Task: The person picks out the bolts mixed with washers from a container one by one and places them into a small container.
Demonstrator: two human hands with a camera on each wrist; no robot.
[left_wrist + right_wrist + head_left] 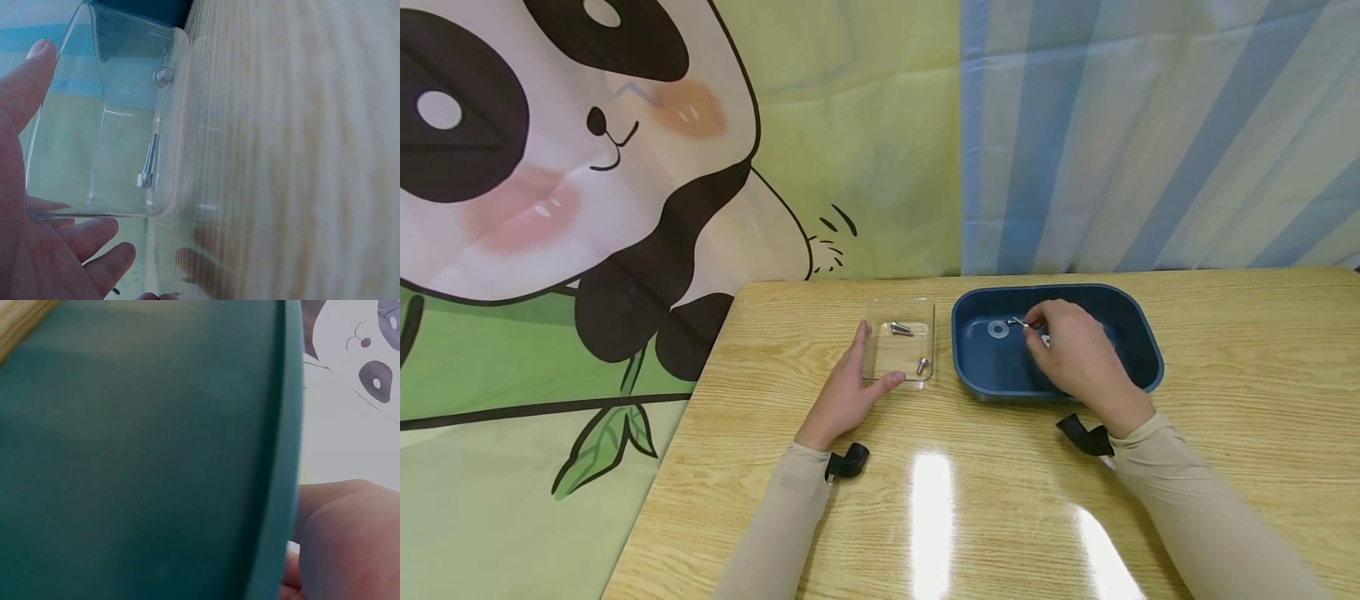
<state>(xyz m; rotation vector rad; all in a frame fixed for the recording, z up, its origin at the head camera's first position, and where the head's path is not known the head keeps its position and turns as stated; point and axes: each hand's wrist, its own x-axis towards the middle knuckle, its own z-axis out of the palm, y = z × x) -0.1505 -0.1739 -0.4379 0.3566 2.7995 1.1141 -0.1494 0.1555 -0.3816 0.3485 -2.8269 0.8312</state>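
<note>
My left hand (842,393) touches a clear plastic box (880,362) at its near left corner, the index finger along the left side and the thumb at the front. Silver bolts (900,330) lie toward the back of the box, and another bolt (922,365) is near its front right corner. Over the blue bin (973,377), my right hand (1082,354) pinches a small silver screw (1018,322) between thumb and fingers. A flat washer (997,329) lies on the bin floor. In the right wrist view, the bin wall (144,456) hides the fingertips.
The wooden table (1000,500) bears both containers side by side, with a narrow gap between them. Behind its back edge hangs a printed cloth (865,167) with a panda and stripes. Black wrist mounts (850,460) sit on both sleeves.
</note>
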